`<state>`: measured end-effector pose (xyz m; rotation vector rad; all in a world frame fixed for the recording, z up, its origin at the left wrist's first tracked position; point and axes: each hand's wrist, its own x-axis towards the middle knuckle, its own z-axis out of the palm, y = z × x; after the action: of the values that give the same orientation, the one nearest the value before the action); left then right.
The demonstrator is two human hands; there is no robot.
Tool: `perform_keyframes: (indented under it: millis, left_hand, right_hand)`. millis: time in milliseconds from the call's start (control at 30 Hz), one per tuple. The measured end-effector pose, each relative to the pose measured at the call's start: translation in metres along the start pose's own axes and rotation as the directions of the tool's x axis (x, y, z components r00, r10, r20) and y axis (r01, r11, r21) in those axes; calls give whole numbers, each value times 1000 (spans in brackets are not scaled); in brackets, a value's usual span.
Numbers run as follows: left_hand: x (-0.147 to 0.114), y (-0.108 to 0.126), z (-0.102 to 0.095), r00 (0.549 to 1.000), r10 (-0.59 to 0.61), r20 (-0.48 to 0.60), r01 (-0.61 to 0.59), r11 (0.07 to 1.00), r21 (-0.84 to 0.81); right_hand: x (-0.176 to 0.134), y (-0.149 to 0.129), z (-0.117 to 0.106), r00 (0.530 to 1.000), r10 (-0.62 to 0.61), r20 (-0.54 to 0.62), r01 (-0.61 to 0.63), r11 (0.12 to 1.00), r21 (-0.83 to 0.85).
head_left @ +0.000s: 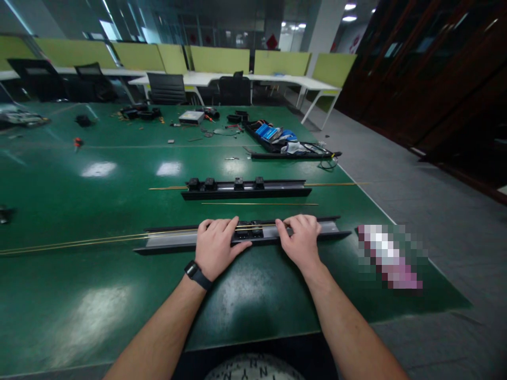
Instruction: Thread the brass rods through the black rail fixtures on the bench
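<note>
A long black channel (pixel 166 244) with a pale inner floor lies across the green table in front of me. My left hand (pixel 216 245), wearing a dark watch, wraps over its middle, with fingers at the far wall and thumb along the near wall. Small black blocks (pixel 256 230) sit inside between my hands. Two thin brass rods (pixel 91 241) run along the channel, pass by my left hand and stretch far out to the left. At their right end my right hand (pixel 301 237) is closed with curled fingers, its grip partly hidden.
Beyond lies a second black channel (pixel 245 193) with several blocks and rods sticking out. A loose brass rod (pixel 259 204) rests between the channels. A tray of blue packs (pixel 273 134) stands farther back. A blurred pink item (pixel 390 258) lies by the right table edge.
</note>
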<state>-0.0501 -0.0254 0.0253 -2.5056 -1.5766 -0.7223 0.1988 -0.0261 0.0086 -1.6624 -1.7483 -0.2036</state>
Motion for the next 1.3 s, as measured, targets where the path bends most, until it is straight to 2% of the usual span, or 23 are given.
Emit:
perform_keyframes:
  millis: [1300]
  left_hand:
    - [0, 0, 0, 1000, -6, 3, 6, 1000, -4]
  right_hand:
    - [-1, 1, 3, 1000, 12, -7, -12, 1000, 3]
